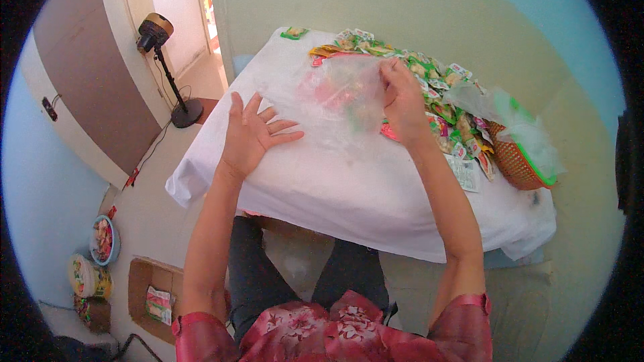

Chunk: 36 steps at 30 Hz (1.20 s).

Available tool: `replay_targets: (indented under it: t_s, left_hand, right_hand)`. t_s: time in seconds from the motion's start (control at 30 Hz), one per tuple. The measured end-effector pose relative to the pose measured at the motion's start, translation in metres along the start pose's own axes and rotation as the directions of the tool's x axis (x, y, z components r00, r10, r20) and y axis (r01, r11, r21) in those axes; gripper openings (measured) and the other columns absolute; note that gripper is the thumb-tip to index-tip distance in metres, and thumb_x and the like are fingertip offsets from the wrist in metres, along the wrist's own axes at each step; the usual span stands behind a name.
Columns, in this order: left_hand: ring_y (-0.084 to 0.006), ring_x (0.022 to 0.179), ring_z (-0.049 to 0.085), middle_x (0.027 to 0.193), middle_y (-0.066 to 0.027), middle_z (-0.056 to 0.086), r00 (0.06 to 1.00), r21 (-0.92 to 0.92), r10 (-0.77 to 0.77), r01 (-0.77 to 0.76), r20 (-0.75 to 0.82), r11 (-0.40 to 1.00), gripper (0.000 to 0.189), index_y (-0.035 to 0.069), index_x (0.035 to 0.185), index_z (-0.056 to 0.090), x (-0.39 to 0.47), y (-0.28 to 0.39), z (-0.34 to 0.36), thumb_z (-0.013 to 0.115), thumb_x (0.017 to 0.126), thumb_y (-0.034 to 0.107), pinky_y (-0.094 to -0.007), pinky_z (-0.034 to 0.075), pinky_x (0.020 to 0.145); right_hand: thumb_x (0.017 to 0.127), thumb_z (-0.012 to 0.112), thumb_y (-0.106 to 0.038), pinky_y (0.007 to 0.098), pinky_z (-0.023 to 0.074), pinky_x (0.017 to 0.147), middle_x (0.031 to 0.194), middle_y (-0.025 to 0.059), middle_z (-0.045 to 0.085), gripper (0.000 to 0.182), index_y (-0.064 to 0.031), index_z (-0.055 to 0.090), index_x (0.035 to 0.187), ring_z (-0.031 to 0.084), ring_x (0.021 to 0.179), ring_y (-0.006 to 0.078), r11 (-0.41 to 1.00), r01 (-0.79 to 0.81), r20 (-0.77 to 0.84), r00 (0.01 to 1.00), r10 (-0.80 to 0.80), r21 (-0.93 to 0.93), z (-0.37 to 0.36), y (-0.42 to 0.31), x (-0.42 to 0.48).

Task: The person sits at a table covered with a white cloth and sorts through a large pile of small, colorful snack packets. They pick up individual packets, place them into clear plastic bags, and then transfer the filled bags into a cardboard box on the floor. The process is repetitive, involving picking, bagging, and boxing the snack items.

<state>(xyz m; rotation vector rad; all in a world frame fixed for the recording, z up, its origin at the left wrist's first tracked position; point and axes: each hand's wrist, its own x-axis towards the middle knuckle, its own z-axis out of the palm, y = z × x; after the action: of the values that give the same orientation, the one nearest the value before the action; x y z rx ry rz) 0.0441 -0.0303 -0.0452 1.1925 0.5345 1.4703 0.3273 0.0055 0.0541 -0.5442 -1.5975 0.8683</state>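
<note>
My right hand (402, 98) grips the edge of a clear plastic bag (347, 93) above the table. Red and green show blurred through the film; I cannot tell whether those items are in the bag or behind it. My left hand (259, 128) is spread with its fingers apart, palm up, at the bag's left side, and holds nothing. Just beyond and to the right of my right hand lies a heap of small snack packets (427, 68) in green, yellow and red wrappers. All of this is on a white tablecloth (322, 181).
On the table's right stands a brown woven plastic basket (515, 163) with a green rim and clear bags over it. A lone packet (294, 33) lies at the far left corner. Floor items include a black pedestal fan (173, 75), a cardboard box (141, 291) and a blue basin (114, 244).
</note>
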Motion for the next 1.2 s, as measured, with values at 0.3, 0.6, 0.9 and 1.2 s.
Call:
replay_targets:
  t_s: [0.3, 0.6, 0.9, 1.2]
  left_hand:
    - [-0.0317, 0.111, 0.059, 0.138, -0.0200, 0.049, 0.953, 0.127, -0.297, 0.303, -0.058, 0.945, 0.068, 0.005, 0.149, 0.026, 0.008, 0.016, 0.023, 0.059, 0.094, 0.027, -0.0456, 0.050, 0.092]
    - [-0.0145, 0.094, 0.063, 0.112, -0.0084, 0.066, 0.949, -0.081, -0.180, 0.165, -0.257, 0.983, 0.055, 0.002, 0.137, 0.048, 0.006, 0.025, 0.045, 0.066, 0.086, 0.013, -0.0270, 0.050, 0.085]
    - [-0.0078, 0.075, 0.057, 0.102, -0.0063, 0.069, 0.849, 0.387, 0.141, 0.080, -0.509, 0.919, 0.046, 0.002, 0.128, 0.056, -0.006, 0.009, 0.029, 0.068, 0.084, 0.004, -0.0237, 0.045, 0.067]
    - [-0.0128, 0.090, 0.056, 0.107, -0.0050, 0.061, 0.749, 1.000, 0.663, 0.015, -0.005, -0.009, 0.037, 0.004, 0.118, 0.060, -0.014, 0.067, 0.046, 0.070, 0.082, 0.005, -0.0259, 0.048, 0.072]
  right_hand:
    - [0.097, 0.054, -0.014, 0.0278, 0.0504, 0.061, 0.078, 0.0024, 0.059, 0.012, -0.0027, 0.059, 0.098, 0.057, 0.067, 0.0094, 0.952, -0.171, -0.256, 0.961, 0.104, -0.254, 0.025, 0.036, -0.028]
    - [0.093, 0.062, -0.013, 0.0269, 0.0478, 0.065, 0.083, 0.0071, 0.065, 0.014, -0.0010, 0.060, 0.100, 0.058, 0.072, 0.0116, 0.919, 0.008, -0.255, 0.960, -0.118, -0.394, 0.019, 0.046, -0.026]
    - [0.090, 0.063, -0.015, 0.0289, 0.0481, 0.067, 0.083, 0.0079, 0.066, 0.020, -0.0013, 0.063, 0.103, 0.058, 0.072, 0.0137, 0.852, -0.217, -0.166, 0.974, 0.155, -0.476, -0.006, 0.069, -0.028]
    - [0.090, 0.059, -0.010, 0.0305, 0.0488, 0.050, 0.072, 0.0071, 0.059, 0.018, -0.0011, 0.059, 0.106, 0.060, 0.055, 0.0143, 0.909, -0.310, -0.048, 0.950, 0.309, -0.279, 0.018, 0.063, -0.032]
